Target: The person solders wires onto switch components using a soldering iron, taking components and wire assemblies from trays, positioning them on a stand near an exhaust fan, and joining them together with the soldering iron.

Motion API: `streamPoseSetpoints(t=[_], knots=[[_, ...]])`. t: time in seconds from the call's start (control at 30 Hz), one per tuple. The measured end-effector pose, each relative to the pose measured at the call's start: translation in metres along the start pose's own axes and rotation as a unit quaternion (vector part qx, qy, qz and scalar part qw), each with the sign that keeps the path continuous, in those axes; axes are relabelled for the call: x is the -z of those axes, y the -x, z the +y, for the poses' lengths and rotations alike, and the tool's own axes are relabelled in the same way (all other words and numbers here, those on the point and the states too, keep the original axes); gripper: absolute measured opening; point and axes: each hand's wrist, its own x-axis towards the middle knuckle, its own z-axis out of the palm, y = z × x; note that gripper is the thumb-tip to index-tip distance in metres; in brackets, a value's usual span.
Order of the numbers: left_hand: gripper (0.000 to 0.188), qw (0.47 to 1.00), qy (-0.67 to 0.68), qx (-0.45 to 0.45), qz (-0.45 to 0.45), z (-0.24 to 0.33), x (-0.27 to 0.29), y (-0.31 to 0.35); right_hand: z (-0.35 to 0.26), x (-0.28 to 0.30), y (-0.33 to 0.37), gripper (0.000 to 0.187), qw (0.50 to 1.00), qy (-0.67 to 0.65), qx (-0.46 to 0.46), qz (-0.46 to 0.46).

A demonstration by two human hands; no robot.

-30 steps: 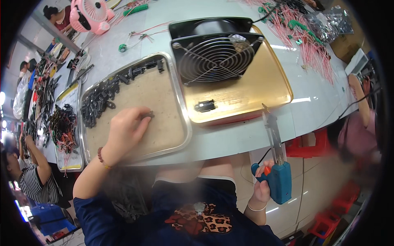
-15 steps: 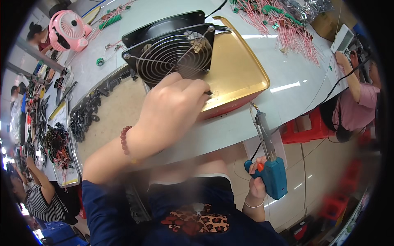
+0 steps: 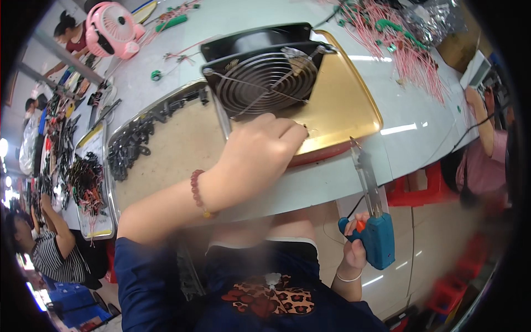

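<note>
My left hand point(image 3: 264, 148) is closed, knuckles up, over the front edge of a gold-coloured tray point(image 3: 345, 105). Its fingers are pinched together at the tray's surface; a tiny dark bit shows by the fingertips, but what they hold is hidden. Behind the hand stands a black square fan point(image 3: 265, 83) with a round wire guard, tilted on the tray's left part. In my right hand point(image 3: 354, 249) is a teal soldering gun point(image 3: 380, 240) with an orange trigger, gripped upright. Its thin metal tip points up, close to the tray's front right edge.
Left of the gold tray lies a shallow tray point(image 3: 171, 144) with black plastic parts along its rim. A pink fan point(image 3: 113, 30) stands far left. Bundles of pink wires point(image 3: 412, 63) lie far right. Co-workers sit at both sides; a red stool point(image 3: 423, 185) is at right.
The whole view has shifted, so the table things appear farther right. My left hand stays pinched at the tray's front, and the soldering gun's tip is slightly closer to the tray edge.
</note>
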Motion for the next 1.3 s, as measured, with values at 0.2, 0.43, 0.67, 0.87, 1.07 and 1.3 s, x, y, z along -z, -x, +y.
streamPoseSetpoints(t=[0.2,0.43,0.67,0.87,1.07,1.3], knots=[[0.021,0.954,-0.067,-0.260,0.135,-0.033,0.043,0.044,0.002,0.011,0.002,0.055,0.999,0.021,0.036,0.000],[0.017,0.957,-0.104,0.216,0.160,-0.253,0.068,0.074,0.003,0.003,-0.001,0.057,1.000,-0.010,-0.009,0.028],[0.026,0.942,-0.143,0.289,0.096,-0.291,0.043,0.070,0.006,0.000,0.000,0.055,0.999,0.032,0.003,0.032],[0.026,0.947,-0.137,0.285,0.056,-0.297,0.039,0.069,0.004,-0.008,-0.003,0.056,0.998,0.031,-0.017,0.053],[0.027,0.951,-0.086,0.291,0.059,-0.305,0.041,0.075,0.004,-0.006,-0.005,0.056,0.998,0.042,-0.013,0.044],[0.021,0.939,0.064,0.332,0.069,-0.270,0.070,0.079,0.002,-0.005,-0.004,0.056,0.998,0.039,-0.017,0.043]])
